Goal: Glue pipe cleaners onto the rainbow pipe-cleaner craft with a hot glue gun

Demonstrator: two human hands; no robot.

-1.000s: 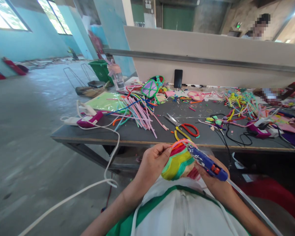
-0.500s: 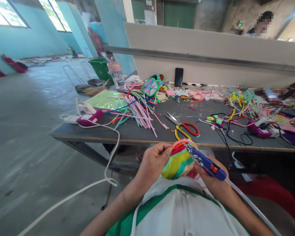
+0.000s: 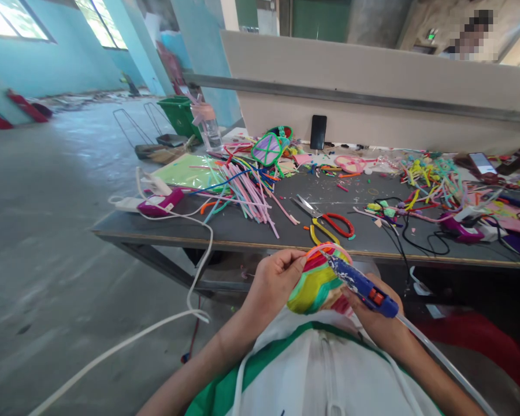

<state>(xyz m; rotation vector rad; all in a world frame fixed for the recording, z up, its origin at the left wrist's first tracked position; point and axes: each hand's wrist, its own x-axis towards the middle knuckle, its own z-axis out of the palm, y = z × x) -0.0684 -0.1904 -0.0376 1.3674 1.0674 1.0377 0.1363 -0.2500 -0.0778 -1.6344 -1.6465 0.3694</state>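
Note:
My left hand is closed, with thumb and fingertips pinching the upper left edge of a round, colourful striped craft piece. Along the top rim of the piece curves a pink pipe cleaner. A blue hot glue gun lies across my right hand, its tip touching or just above the piece near the pink rim. The right fingers are partly hidden under the gun and also reach the right edge of the piece. Scissors with red and yellow handles lie open on the table beyond.
On the dark table lies a heap of pipe cleaners. A bottle, a phone and a purple power strip are there too. A white cable hangs at the left. A person is behind the partition.
The view has shifted slightly, so the table and its things sit a little further right. Both hands, the glue gun and the striped piece keep nearly the same position.

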